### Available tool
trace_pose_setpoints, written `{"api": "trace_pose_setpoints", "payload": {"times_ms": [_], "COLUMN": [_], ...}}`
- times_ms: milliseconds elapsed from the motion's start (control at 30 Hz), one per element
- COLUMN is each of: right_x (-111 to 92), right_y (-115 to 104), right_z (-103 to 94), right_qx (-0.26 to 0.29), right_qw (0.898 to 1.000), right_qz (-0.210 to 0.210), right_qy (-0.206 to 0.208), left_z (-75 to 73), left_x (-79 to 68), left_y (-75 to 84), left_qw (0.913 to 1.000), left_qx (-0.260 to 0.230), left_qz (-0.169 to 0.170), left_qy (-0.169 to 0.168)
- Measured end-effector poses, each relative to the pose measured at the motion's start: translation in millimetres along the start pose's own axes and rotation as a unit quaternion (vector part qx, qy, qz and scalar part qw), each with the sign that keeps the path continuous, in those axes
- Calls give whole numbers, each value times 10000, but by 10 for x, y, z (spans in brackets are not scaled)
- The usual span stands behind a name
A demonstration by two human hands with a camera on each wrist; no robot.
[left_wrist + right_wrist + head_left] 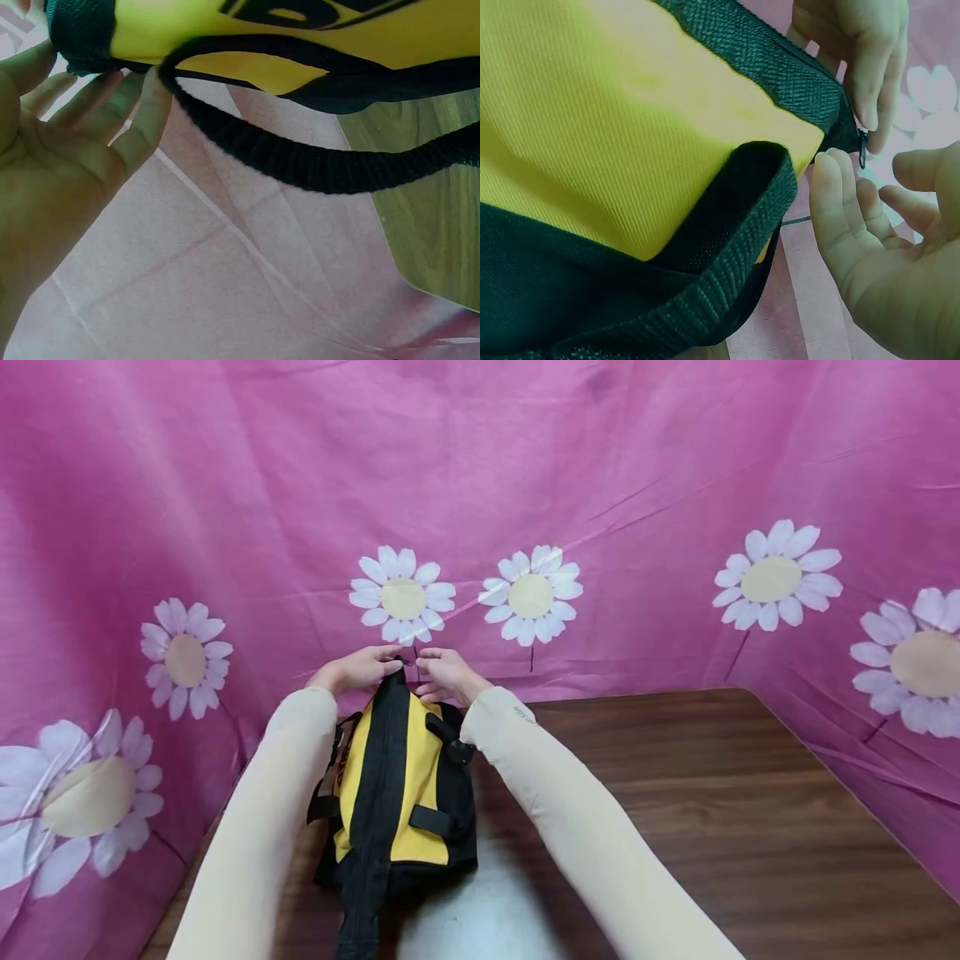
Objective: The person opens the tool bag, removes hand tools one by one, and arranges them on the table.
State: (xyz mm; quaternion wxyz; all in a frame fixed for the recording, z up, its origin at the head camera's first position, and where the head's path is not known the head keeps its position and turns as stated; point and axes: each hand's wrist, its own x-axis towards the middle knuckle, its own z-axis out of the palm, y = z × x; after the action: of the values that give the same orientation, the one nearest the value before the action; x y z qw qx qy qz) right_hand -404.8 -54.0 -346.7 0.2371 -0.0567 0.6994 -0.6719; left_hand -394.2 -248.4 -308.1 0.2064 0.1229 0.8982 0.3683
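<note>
- One yellow-and-black bag point(422, 785), on the left part of the one brown wood-grain counter point(675, 793); its single black zip band runs lengthwise along the top.
- Two hands, both at the bag's far end. The left hand point(360, 668) has its grip nearly closed, thumb and fingers pinching the black tip.
- The right hand point(450, 675) has a loose, parted grip with nothing in it, thumb well away from the fingers; its fingertips are just beside the tip, and whether they touch it I cannot tell.
- One zip pull point(863, 150), hanging at that end between the hands.
- Two black loops: a left-side strap point(300, 169) and a right-side strap point(741, 259).
- Two pale sleeves point(255, 827), one per arm.
- One pink cloth point(637, 460) behind, with six white daisies point(530, 596) in view.
</note>
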Motion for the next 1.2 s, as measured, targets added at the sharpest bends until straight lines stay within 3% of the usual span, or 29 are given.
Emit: {"api": "trace_pose_setpoints", "payload": {"times_ms": [233,433,633,900,1067,1200], "right_x": [75,94,142,193,218,251], "right_y": [57,64,135,201,187,176], "right_z": [-19,58,131,226,231,225], "right_qx": [299,330,184,168,64,-126], "right_qw": [9994,9994,9996,9992,9992,9991], "right_qz": [115,9,-71,-140,-116,-205], "right_qy": [110,44,214,349,372,355], "left_z": [-17,-41,-10,7,-21,-80], "left_x": [58,64,77,88,107,121], "left_y": [-109,-178,-214,-368,-411,-398], "left_qw": [9971,9897,9866,9775,9708,9644], "left_qx": [-751,-1403,-1597,-1980,-2208,-2457], "left_qz": [-12,-174,-274,-514,-815,-974], "left_qy": [103,226,210,515,466,95]}}
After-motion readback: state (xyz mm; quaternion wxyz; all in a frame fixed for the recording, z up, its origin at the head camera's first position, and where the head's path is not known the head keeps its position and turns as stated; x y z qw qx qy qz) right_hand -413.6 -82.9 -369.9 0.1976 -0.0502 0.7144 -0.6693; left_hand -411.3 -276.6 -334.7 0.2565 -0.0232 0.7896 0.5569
